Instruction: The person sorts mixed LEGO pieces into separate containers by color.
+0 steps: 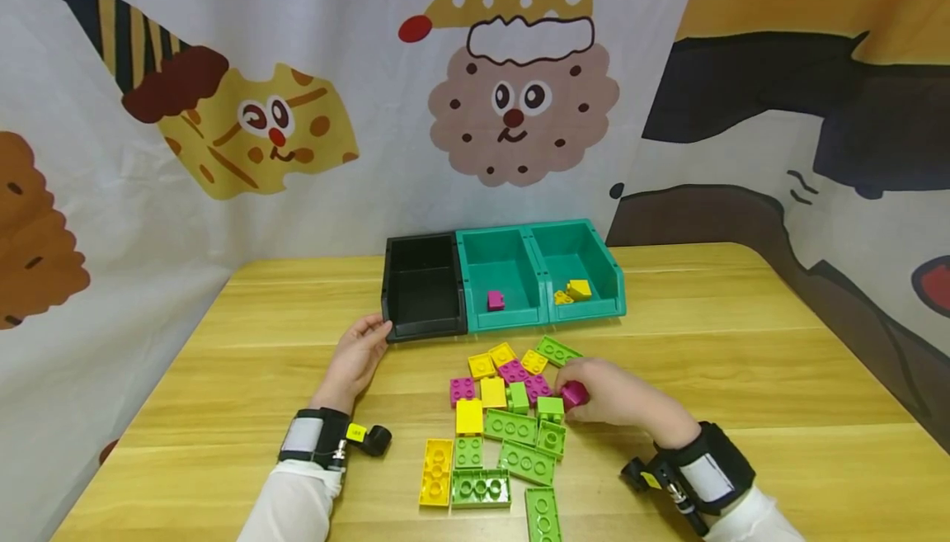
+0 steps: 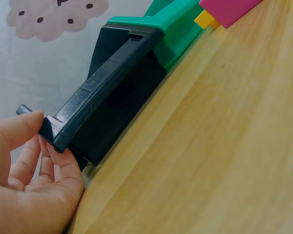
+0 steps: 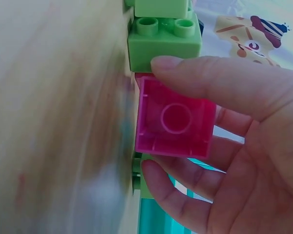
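At the front left corner of a black bin [image 1: 429,330], my left hand [image 1: 359,362] pinches the rim. The left wrist view has the thumb on top and the fingers curled beneath the bin's corner [image 2: 56,131]. My right hand [image 1: 612,393] holds a magenta brick [image 1: 575,394] between thumb and fingers, at the right side of a brick pile. From the right wrist, that brick's hollow underside [image 3: 176,122] faces the camera. A green brick [image 3: 165,46] stands right beside it.
Two teal bins adjoin the black one. The middle bin [image 1: 502,322] contains a magenta brick [image 1: 496,300]; the right bin [image 1: 604,308] contains yellow bricks [image 1: 579,289]. Several green, yellow and magenta bricks lie on the wooden table [image 1: 779,377]. A patterned curtain [image 1: 356,204] hangs behind.
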`<state>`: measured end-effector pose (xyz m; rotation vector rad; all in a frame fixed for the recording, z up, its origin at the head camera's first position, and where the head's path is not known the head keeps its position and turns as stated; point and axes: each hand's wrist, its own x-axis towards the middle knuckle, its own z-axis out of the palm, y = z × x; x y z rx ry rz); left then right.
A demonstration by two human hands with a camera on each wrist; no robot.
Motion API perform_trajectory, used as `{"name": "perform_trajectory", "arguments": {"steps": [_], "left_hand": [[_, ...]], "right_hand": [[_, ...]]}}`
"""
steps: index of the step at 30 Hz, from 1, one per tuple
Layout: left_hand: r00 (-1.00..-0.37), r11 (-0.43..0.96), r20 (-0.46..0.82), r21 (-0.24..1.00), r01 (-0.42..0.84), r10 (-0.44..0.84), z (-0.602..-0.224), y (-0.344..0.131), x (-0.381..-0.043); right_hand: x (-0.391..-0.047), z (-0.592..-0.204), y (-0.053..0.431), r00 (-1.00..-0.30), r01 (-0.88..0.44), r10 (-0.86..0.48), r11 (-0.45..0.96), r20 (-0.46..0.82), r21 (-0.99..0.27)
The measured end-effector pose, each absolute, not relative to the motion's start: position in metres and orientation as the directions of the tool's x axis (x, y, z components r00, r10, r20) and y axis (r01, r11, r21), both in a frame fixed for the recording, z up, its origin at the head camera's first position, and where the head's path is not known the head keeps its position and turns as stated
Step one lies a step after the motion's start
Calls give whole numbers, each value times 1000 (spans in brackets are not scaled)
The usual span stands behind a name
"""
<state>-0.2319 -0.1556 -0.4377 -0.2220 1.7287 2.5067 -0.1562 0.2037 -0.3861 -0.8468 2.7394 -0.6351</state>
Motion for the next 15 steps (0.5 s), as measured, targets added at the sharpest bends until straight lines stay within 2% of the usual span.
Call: {"name": "perform_trajectory", "arguments": {"steps": [15], "left_hand": [[-988,-359,-152,923,-141,-3,-439,-156,-231]], "right_hand": [[-162,-373,209,-817,-514,-576,715,17,-473]]}}
